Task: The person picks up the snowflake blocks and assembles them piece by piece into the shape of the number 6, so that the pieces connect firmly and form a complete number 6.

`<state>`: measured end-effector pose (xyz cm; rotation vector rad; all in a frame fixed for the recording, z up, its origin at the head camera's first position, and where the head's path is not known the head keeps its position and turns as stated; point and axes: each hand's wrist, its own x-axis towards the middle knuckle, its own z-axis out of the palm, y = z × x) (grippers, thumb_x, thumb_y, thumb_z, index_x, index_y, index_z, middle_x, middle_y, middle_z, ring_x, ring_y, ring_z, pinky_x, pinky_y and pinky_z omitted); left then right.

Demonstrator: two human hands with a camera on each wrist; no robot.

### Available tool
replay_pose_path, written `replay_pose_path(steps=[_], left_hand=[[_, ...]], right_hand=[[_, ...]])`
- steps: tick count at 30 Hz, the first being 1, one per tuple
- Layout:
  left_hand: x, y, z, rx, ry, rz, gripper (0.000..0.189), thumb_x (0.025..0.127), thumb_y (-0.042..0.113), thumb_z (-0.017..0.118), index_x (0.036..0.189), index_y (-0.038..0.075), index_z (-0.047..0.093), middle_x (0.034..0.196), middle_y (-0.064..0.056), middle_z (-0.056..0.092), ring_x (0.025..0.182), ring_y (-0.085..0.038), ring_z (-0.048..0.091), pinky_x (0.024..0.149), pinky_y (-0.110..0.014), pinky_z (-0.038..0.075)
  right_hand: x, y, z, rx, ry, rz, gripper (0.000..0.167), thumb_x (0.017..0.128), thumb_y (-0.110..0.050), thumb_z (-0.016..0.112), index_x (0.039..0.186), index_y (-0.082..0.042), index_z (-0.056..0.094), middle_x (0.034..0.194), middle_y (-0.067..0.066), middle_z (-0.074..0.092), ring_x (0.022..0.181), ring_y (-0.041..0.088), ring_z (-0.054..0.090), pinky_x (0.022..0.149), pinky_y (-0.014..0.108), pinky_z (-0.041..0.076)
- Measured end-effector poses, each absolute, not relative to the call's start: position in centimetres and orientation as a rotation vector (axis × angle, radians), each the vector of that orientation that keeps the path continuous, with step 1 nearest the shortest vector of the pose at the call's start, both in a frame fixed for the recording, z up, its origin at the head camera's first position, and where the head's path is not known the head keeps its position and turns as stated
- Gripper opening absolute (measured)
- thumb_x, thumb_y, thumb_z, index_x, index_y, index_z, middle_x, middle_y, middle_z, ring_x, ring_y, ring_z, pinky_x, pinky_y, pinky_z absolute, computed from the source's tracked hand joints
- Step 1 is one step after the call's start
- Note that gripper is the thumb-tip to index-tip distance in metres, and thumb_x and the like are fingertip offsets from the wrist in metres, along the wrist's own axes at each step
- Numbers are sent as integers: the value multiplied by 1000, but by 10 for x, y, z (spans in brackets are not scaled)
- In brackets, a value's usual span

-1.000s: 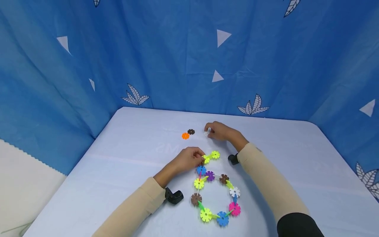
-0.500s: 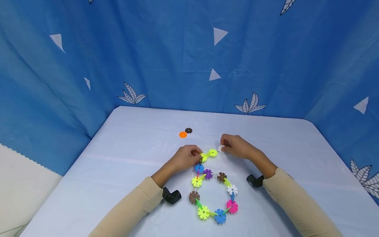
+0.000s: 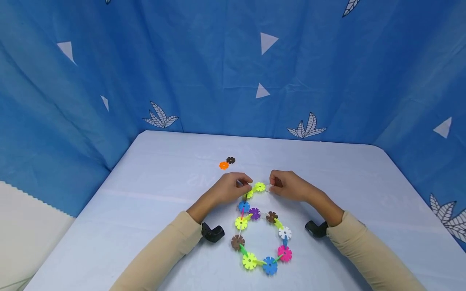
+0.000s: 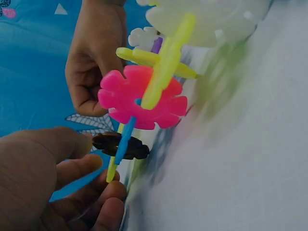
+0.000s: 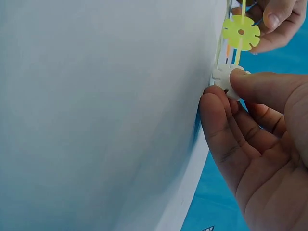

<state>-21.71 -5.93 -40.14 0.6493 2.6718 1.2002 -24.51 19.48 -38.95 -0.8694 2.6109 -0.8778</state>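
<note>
My right hand (image 3: 291,186) pinches a white notched building disc (image 5: 224,77) between thumb and fingertips. That disc meets the edge of a yellow disc (image 5: 240,32) at the top end of a chain of interlocking discs (image 3: 244,206). My left hand (image 3: 227,189) holds the chain near its upper end, fingers around a yellow disc (image 3: 249,194) and thumb by a dark disc (image 4: 120,146). A pink disc (image 4: 142,98) joins below the dark one in the left wrist view. Farther down, the chain closes into a ring with brown, purple, white, pink, blue and yellow discs, lying on the table.
An orange disc (image 3: 223,165) and a dark brown disc (image 3: 231,160) lie loose, side by side, beyond the left hand. A white cloth covers the table (image 3: 174,161). A blue patterned curtain (image 3: 218,72) hangs behind it. Black wrist cameras (image 3: 212,233) hang below the wrists.
The right hand has brought the white disc from the back of the table, rightward and nearer, up to the chain's end yellow disc. The left hand has stayed at the chain, shifting slightly.
</note>
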Motion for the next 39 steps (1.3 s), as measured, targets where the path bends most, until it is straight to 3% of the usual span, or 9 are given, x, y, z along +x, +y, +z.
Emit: replay_pose_path(steps=[16, 39], left_hand=[[-220, -54, -404, 688, 2614, 1208, 16, 98, 17, 69, 112, 12, 75, 103, 5, 71, 89, -10, 63, 83, -27, 52], [-219, -60, -408, 669, 2606, 1259, 15, 97, 14, 70, 109, 8, 77, 97, 4, 73, 85, -8, 65, 80, -27, 54]], right_hand=[[-246, 192, -392, -905, 2638, -911, 19, 91, -5, 76, 87, -13, 58, 76, -4, 60, 71, 17, 55, 63, 29, 50], [-251, 175, -387, -989, 2643, -876, 27, 88, -3, 78, 73, -13, 58, 67, -4, 54, 64, 13, 51, 58, 27, 43]])
